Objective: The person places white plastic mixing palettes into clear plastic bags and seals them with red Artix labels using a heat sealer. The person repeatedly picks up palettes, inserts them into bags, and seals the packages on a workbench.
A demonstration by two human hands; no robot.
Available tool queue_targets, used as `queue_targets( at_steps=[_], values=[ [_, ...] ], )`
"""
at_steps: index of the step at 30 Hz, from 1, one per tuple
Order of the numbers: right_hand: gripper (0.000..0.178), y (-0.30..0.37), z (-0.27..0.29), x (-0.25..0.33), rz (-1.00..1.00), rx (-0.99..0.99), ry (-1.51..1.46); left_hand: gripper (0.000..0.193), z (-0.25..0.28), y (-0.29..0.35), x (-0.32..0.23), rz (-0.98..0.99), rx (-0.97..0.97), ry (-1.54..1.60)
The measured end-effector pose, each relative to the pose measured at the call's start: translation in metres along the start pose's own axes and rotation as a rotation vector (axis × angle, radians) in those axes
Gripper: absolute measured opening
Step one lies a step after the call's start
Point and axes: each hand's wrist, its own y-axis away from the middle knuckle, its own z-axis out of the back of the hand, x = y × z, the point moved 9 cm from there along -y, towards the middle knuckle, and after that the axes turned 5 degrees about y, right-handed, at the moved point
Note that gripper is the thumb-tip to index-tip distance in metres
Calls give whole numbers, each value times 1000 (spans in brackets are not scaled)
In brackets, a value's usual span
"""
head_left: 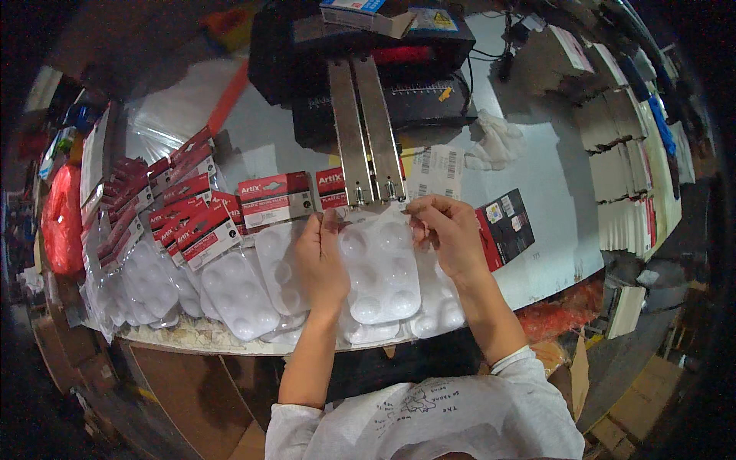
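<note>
A white plastic paint palette (382,284) with round wells hangs in a clear bag in front of me. Its upper edge lies at the ends of two metal rails (371,130) that reach out from a black machine (307,126). My left hand (320,257) pinches the bag's upper left corner, thumb up. On the other side my right hand (452,232) grips the upper right corner between thumb and bent fingers. More bagged palettes (238,295) with red-and-white header cards (274,198) lie to the left, partly overlapping. Other palettes show beneath the held one.
Stacks of white and tan cards (617,165) line the table's right side. A black-and-red card (506,228) lies right of my right hand, a crumpled white cloth (494,142) behind it. A small box (366,17) sits atop the machine. Red plastic (61,218) bulges at far left.
</note>
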Motion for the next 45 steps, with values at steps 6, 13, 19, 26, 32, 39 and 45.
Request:
queue_targets(
  at_steps=[6, 13, 19, 26, 32, 39, 45],
  values=[
    [17, -3, 2, -1, 61, 15, 102, 29, -7, 0, 23, -48, 8, 52],
    [57, 53, 90, 48, 381, -498, 957, 27, 125, -6, -47, -234, -398, -568],
    [114, 69, 90, -7, 283, -492, 1474, 47, 23, 36, -42, -333, 33, -924],
    [111, 67, 94, -9, 293, -573, 1438, 40, -61, 74, -5, -393, 181, -514],
    [109, 71, 90, -4, 301, -606, 1373, 48, -22, 84, -35, -458, -20, -387],
    [103, 80, 87, -3, 433, -683, 1267, 22, -60, 104, -20, -494, 218, -500],
    [47, 80, 110, 18, 227, -695, 906, 16, -22, 85, 0, 60, 211, 175]
  ],
)
